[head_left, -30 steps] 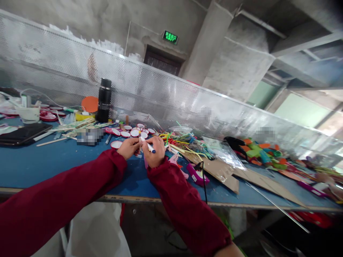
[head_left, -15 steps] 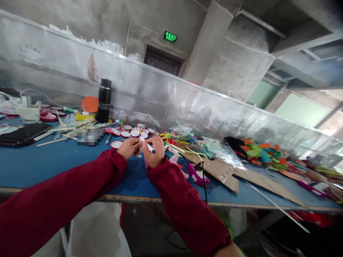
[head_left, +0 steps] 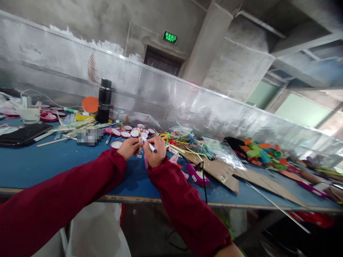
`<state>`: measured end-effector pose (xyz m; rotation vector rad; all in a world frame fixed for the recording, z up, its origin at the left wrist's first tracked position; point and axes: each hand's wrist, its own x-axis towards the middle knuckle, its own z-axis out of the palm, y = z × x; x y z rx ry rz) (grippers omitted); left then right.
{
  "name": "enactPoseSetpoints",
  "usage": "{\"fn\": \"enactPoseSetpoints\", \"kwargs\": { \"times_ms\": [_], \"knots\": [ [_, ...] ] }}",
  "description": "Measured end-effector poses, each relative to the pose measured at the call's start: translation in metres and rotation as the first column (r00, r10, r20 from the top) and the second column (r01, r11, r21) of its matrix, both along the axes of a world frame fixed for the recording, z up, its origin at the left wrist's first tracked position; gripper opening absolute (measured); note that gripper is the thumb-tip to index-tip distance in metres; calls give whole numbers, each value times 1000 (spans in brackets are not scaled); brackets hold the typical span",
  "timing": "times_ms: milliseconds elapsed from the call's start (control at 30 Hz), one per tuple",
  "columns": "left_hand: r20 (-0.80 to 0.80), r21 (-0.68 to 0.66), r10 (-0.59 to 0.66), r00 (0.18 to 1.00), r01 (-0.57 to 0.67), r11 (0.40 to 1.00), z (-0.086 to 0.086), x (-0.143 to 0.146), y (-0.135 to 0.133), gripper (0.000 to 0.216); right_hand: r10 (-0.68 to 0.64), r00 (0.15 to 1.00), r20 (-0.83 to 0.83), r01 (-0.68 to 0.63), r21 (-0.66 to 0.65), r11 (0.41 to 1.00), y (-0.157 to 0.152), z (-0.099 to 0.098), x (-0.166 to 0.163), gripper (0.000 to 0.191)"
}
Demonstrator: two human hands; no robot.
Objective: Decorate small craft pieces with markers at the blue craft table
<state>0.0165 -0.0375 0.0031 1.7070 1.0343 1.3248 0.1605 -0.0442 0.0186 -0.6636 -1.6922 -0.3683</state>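
Note:
Above the blue table, my left hand (head_left: 129, 148) pinches a small, upright wooden-looking stick (head_left: 139, 136) with a yellow-orange top. Fingers of my right hand (head_left: 156, 152) are closed round a white marker pen (head_left: 152, 147) with a dark blue end. The marker slants, and its other end is close to the stick; whether they touch I cannot tell. Just behind both hands lie several round white discs with red rims (head_left: 134, 133). One such disc (head_left: 116, 145) is beside my left hand. Pink pieces (head_left: 174, 159) lie to the right of my right wrist.
A black bottle (head_left: 104, 101) stands at the back left, near a white tub (head_left: 29, 114) and a black phone-like slab (head_left: 25, 134). Coloured strings (head_left: 198, 144), cardboard strips (head_left: 268, 185) and a purple object (head_left: 197, 175) lie to the right. A perforated metal panel (head_left: 160, 92) borders the table.
The marker in my right hand has shifted very slightly to the right, away from the stick. My left hand stays in nearly the same place.

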Motion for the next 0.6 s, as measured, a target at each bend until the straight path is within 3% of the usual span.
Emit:
{"fn": "enactPoseSetpoints", "kwargs": {
  "times_ms": [367, 600],
  "knots": [
    [-57, 53, 9, 998, -6, 999, -2, -1, 1, 29, 49, 999, 17, -49, 7, 999, -2, -1, -3, 11],
    [-41, 39, 13, 999, -11, 999, 0, -1, 0, 31, 15, 1000, -9, -15, 16, 1000, 1, -2, -1, 11]
  ]
}}
